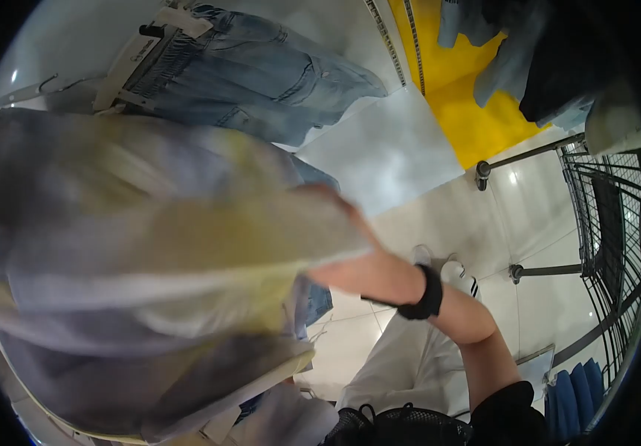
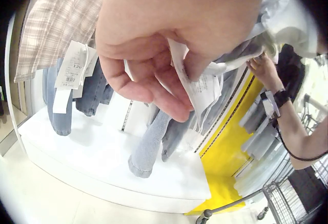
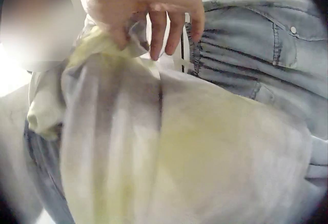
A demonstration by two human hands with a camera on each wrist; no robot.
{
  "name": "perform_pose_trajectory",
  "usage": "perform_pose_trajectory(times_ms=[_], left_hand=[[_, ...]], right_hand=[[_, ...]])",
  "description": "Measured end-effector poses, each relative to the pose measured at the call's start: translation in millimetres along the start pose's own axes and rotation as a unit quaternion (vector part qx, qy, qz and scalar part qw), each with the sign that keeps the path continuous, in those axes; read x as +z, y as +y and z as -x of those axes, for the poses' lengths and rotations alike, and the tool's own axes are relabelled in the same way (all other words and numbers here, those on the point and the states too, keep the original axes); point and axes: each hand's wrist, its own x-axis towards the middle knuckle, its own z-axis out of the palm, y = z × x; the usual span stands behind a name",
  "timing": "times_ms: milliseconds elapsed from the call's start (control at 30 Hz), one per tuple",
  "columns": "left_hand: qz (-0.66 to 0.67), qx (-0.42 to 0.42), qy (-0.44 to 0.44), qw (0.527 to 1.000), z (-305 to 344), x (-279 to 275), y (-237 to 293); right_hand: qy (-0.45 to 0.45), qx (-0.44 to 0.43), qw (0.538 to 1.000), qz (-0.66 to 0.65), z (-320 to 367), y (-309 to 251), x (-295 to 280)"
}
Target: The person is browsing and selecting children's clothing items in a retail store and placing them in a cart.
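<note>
A loose garment [image 1: 149, 223] in blurred patches of grey, white and yellow fills the left of the head view. My right hand [image 1: 361, 260] grips its edge. From the right wrist view, thumb and fingers of the right hand [image 3: 143, 3] pinch a bunched fold of the garment [image 3: 205, 142], which hangs below them. In the left wrist view my left hand [image 2: 164, 44] pinches white printed labels [image 2: 205, 93] between thumb and fingers. The garment hides the left hand in the head view.
Pale blue jeans [image 1: 261, 67] with a hang tag hang behind the garment. A checked garment [image 2: 61, 18] and tagged jeans hang at the left wrist view's left. A black wire cart [image 1: 603, 215] stands at right, beside a yellow panel [image 1: 454, 97]. A white platform [image 2: 102, 157] lies below.
</note>
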Motion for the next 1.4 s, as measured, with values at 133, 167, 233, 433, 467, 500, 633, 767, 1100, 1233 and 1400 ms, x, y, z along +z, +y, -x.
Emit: perform_pose_trajectory(times_ms=[133, 167, 233, 433, 467, 500, 633, 767, 1100, 1233, 1400], left_hand=[[0.000, -0.003, -0.010, 1.000, 0, -7, -8], [0.003, -0.004, -0.017, 1.000, 1, -6, -12], [0.005, -0.008, -0.029, 1.000, 4, -8, -18], [-0.014, -0.009, -0.051, 0.999, 6, -13, -17], [-0.018, -0.008, -0.054, 0.998, 5, -14, -17], [-0.024, -0.006, -0.059, 0.998, 4, -14, -17], [-0.045, 0.001, -0.084, 0.995, 1, -13, -20], [-0.077, 0.024, -0.121, 0.989, -4, -6, -30], [-0.270, 0.330, -0.298, 0.854, -58, 101, -22], [-0.094, 0.157, -0.452, 0.873, -49, 121, 52], [-0.071, -0.032, -0.503, 0.860, -84, 140, -20]], right_hand=[[0.061, -0.025, 0.994, 0.082, -26, 12, -41], [0.053, 0.042, 0.993, 0.096, -30, 13, -47], [0.045, 0.115, 0.986, 0.110, -32, 13, -49], [0.125, 0.240, 0.962, -0.034, -8, 18, -47], [0.079, 0.253, 0.964, -0.003, 3, 16, -45], [0.032, 0.268, 0.963, 0.028, 16, 16, -43], [-0.139, 0.358, 0.923, 0.014, 104, 25, -34], [-0.211, 0.510, 0.830, 0.078, 159, -10, -58], [0.006, 0.300, 0.763, 0.573, 133, -205, -173], [0.164, 0.247, 0.569, 0.767, 122, -300, -202], [0.181, 0.385, 0.476, 0.770, 181, -321, -250]])
